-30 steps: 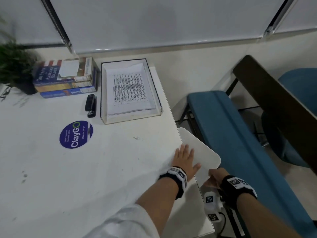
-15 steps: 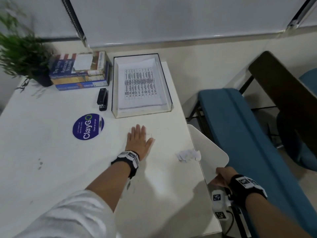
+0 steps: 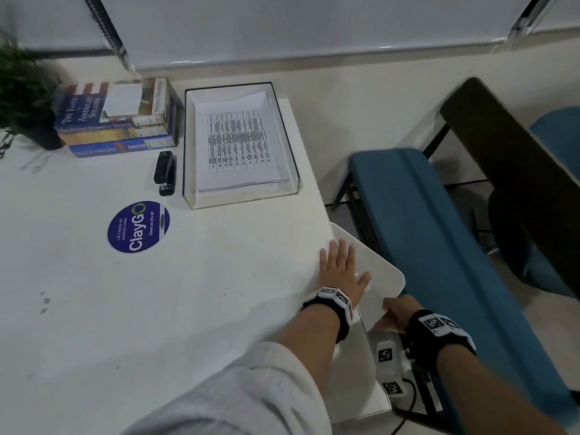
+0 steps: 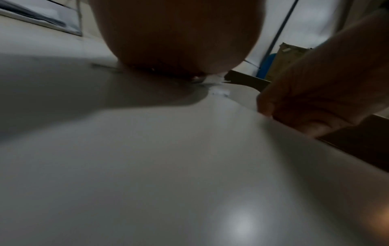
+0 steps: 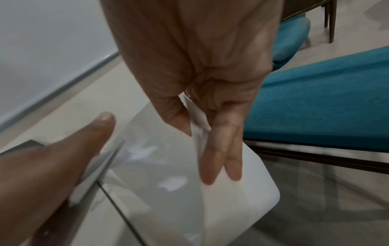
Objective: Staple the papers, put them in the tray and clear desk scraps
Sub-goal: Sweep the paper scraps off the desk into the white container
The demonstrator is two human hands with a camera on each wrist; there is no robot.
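My left hand [image 3: 340,268] lies flat, fingers straight, at the desk's [image 3: 188,309] right edge, partly over a white plate [image 3: 387,274]. My right hand [image 3: 396,313] pinches that plate's near rim and holds it just below the desk edge. In the right wrist view, small white paper scraps [image 5: 143,150] lie on the plate [image 5: 242,191], with my thumb and fingers [image 5: 221,149] clamped on its rim. The stapled papers [image 3: 238,142] lie in the clear tray [image 3: 241,197] at the back. The black stapler [image 3: 164,172] stands left of the tray.
Stacked books [image 3: 116,120] and a potted plant [image 3: 25,92] sit at the back left. A round blue sticker [image 3: 138,227] is stuck on the desk. A blue bench [image 3: 439,246] and a dark chair [image 3: 518,171] stand right of the desk; a white power strip [image 3: 390,368] hangs below.
My left hand slid from the middle of the desk back to the right edge. The scraps that lay near the edge are gone from the desk and now lie on the plate.
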